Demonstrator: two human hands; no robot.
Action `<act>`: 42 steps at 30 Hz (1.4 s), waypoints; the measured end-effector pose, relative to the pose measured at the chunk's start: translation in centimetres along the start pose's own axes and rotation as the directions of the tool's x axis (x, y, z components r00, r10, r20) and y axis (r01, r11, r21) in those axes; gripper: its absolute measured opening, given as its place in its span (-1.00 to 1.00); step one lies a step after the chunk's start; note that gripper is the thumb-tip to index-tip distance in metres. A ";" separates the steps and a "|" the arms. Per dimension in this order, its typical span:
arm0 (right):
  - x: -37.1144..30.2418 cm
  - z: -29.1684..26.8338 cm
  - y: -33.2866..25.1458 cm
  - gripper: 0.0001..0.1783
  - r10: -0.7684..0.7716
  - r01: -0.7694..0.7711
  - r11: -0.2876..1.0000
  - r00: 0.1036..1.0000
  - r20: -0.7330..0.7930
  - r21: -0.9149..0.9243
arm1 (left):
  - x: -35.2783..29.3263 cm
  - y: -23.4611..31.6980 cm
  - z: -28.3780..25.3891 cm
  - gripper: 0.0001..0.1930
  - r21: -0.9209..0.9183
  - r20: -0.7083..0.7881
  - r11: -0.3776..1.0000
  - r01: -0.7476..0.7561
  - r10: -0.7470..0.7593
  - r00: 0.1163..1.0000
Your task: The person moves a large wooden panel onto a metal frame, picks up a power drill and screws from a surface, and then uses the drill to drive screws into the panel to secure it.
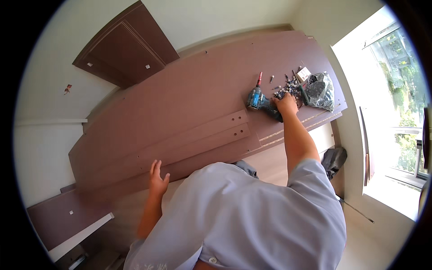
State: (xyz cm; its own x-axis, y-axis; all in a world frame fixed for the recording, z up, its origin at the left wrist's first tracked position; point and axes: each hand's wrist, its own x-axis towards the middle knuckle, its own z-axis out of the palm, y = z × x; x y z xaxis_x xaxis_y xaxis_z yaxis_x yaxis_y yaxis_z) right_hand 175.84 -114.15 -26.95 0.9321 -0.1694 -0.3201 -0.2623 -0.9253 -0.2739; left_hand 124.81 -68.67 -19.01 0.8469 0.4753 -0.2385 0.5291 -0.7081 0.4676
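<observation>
Head view: furniture panels (180,103) lie flat, unjoined.
Left hand (157,177): open, resting on panel edge.
Right hand (286,104): fingers in loose screws (288,86); grip unclear.
Drill (258,100): lying unheld.

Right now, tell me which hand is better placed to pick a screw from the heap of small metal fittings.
Right. The right hand already rests at the heap of small metal fittings, beside the blue cordless drill. The left hand lies flat on the brown wooden panel, far away.

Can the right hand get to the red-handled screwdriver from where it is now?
Probably yes. The right hand rests among the loose screws beside the blue drill, and the screwdriver lies just beyond on the brown panel, with only the drill between.
</observation>
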 end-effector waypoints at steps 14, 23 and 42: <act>3.0 3.9 2.8 -0.60 -0.205 0.266 0.935 0.945 -0.255 0.233 | -10.7 -1.1 2.1 -0.55 -0.239 0.170 0.910 0.340 -0.306 0.937; -15.4 -3.7 -7.6 -0.74 -0.586 0.549 0.515 0.786 -0.197 0.659 | 3.4 9.9 1.3 -0.49 -0.806 0.429 0.359 0.471 -0.196 0.882; -8.9 -0.4 -0.8 -0.07 -0.522 0.534 0.786 0.843 0.130 -0.310 | -0.7 4.1 1.8 -0.77 -0.804 0.523 0.052 0.592 -0.412 0.746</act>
State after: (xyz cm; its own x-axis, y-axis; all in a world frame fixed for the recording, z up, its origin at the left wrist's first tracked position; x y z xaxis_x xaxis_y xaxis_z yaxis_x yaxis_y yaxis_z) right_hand 167.88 -112.02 -23.50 0.8901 0.3840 -0.2453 0.3694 -0.9233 -0.1052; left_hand 126.48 -72.81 -18.43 0.4421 0.3730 -0.8158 0.4864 0.6645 0.5674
